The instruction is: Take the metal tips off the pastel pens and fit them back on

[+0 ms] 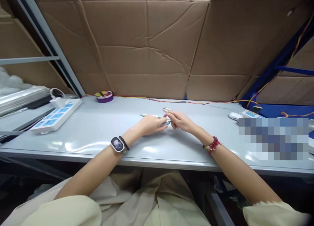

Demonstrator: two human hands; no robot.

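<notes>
My left hand [152, 124] is closed around a grey pen [165, 123], held low over the middle of the table. The fingers of my right hand [181, 119] are pinched at the pen's dark right end; the exact grip is partly hidden. Just behind my left hand lies a slim white and green pen [146, 115], partly covered by the fingers. Another pale pen [167, 109] shows beyond my right fingertips.
A white power strip [57, 116] with a plugged-in charger lies at the left. A purple tape roll [105, 97] sits by the cardboard wall [147, 49]. Thin red and yellow wires [157, 99] run along the back edge. At right are a white mouse [235, 116] and a blurred-out patch.
</notes>
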